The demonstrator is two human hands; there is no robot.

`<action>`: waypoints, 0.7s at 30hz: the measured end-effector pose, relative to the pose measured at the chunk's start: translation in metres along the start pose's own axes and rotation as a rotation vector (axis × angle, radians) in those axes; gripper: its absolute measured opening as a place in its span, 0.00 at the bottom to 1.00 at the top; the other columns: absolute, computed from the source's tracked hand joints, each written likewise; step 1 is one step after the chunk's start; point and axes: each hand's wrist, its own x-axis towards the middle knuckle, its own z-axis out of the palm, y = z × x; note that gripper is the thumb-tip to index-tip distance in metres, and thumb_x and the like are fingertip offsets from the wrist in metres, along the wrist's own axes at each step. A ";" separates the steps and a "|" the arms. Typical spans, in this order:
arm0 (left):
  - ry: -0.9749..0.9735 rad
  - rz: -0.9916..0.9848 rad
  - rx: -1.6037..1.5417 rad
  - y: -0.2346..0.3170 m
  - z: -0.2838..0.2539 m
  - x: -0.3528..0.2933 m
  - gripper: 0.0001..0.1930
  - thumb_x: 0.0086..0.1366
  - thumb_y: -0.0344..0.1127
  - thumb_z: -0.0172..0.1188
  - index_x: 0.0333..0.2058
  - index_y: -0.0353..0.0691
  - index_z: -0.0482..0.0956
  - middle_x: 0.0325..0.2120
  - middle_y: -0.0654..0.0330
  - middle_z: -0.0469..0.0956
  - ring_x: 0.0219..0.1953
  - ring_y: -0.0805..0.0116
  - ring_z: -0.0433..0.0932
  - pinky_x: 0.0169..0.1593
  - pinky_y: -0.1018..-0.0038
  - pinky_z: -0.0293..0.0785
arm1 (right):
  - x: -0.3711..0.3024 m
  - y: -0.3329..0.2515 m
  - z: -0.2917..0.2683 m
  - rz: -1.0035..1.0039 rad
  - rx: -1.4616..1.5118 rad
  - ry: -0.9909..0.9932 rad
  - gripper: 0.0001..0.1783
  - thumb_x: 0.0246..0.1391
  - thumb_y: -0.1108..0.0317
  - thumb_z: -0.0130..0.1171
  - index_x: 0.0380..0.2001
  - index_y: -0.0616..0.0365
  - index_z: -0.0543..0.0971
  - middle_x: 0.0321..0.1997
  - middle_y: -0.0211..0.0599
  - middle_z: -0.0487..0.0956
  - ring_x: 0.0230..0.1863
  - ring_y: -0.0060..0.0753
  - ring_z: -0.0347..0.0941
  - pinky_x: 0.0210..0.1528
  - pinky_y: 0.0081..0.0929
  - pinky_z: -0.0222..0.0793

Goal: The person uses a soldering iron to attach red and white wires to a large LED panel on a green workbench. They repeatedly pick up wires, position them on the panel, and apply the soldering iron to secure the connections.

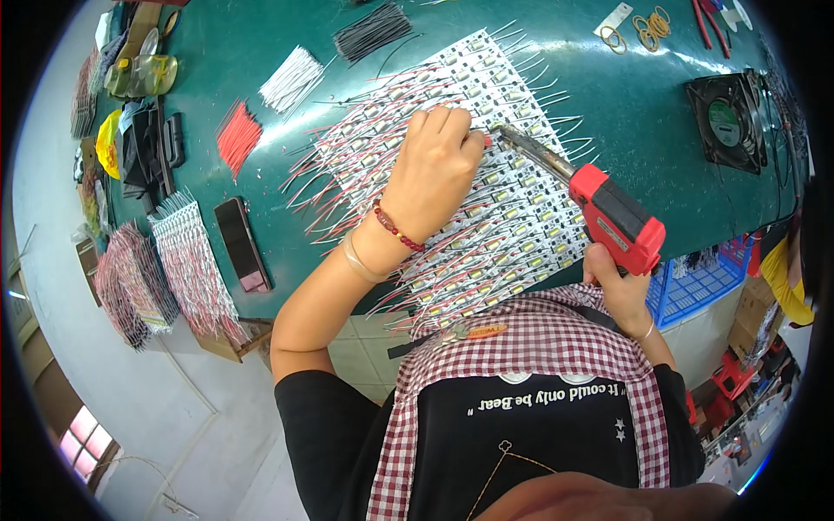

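A large sheet of white circuit boards [521, 187] with small yellowish LEDs lies on the green table, many red and white wires fringing its edges. Over its upper middle is my left hand [439, 161], fingers curled and pinched. A small red bit shows at its thumb tip; what the fingers hold is hidden. My right hand [617, 286] is wrapped round the handle of a red and black soldering gun [615, 217]. The gun's metal tip points up and left, close to my left fingertips over the boards.
Bundles of red wires [239, 137], white wires [292, 80] and black wires [373, 33] lie beyond the sheet. A phone [242, 245] and wired board stacks [193, 260] are at left. A black fan [728, 122], rubber bands [653, 28] and pliers [711, 26] lie right. Below stands a blue basket [699, 291].
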 end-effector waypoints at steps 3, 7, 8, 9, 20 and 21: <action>-0.009 0.000 0.002 0.000 -0.001 0.000 0.10 0.49 0.23 0.57 0.31 0.40 0.82 0.24 0.61 0.65 0.30 0.64 0.67 0.35 0.69 0.62 | 0.001 -0.002 -0.001 0.007 0.028 0.004 0.09 0.52 0.72 0.64 0.35 0.62 0.76 0.22 0.27 0.75 0.19 0.16 0.69 0.20 0.17 0.64; -0.007 0.001 0.009 0.001 -0.001 0.000 0.09 0.49 0.23 0.57 0.30 0.39 0.81 0.24 0.61 0.66 0.30 0.64 0.68 0.36 0.69 0.62 | 0.002 0.001 0.000 0.009 0.083 -0.004 0.10 0.52 0.72 0.64 0.36 0.63 0.75 0.23 0.28 0.75 0.19 0.16 0.69 0.21 0.17 0.64; -0.008 0.005 0.011 0.001 -0.002 0.001 0.09 0.49 0.23 0.57 0.30 0.39 0.81 0.24 0.61 0.66 0.30 0.64 0.68 0.36 0.69 0.62 | 0.002 0.001 -0.001 0.002 0.067 -0.004 0.10 0.52 0.72 0.64 0.36 0.63 0.75 0.23 0.28 0.75 0.19 0.17 0.69 0.21 0.17 0.65; -0.010 0.010 0.014 0.001 -0.003 0.002 0.09 0.49 0.23 0.57 0.29 0.39 0.81 0.24 0.61 0.66 0.30 0.64 0.68 0.36 0.69 0.62 | 0.001 0.001 -0.001 -0.005 0.051 -0.004 0.10 0.52 0.72 0.64 0.36 0.63 0.75 0.24 0.29 0.75 0.19 0.17 0.69 0.21 0.17 0.65; 0.009 0.027 -0.051 0.010 -0.006 -0.009 0.07 0.53 0.27 0.58 0.33 0.38 0.79 0.26 0.60 0.66 0.33 0.63 0.67 0.37 0.69 0.61 | -0.016 0.011 -0.012 0.003 0.174 -0.022 0.11 0.59 0.70 0.56 0.42 0.66 0.72 0.22 0.30 0.74 0.21 0.20 0.69 0.24 0.20 0.65; 0.003 0.019 -0.059 0.010 -0.003 -0.011 0.07 0.53 0.27 0.58 0.32 0.38 0.79 0.26 0.60 0.66 0.33 0.64 0.67 0.37 0.69 0.61 | -0.016 0.011 -0.011 0.001 0.130 -0.031 0.15 0.60 0.68 0.53 0.46 0.69 0.70 0.20 0.31 0.72 0.20 0.21 0.68 0.24 0.21 0.64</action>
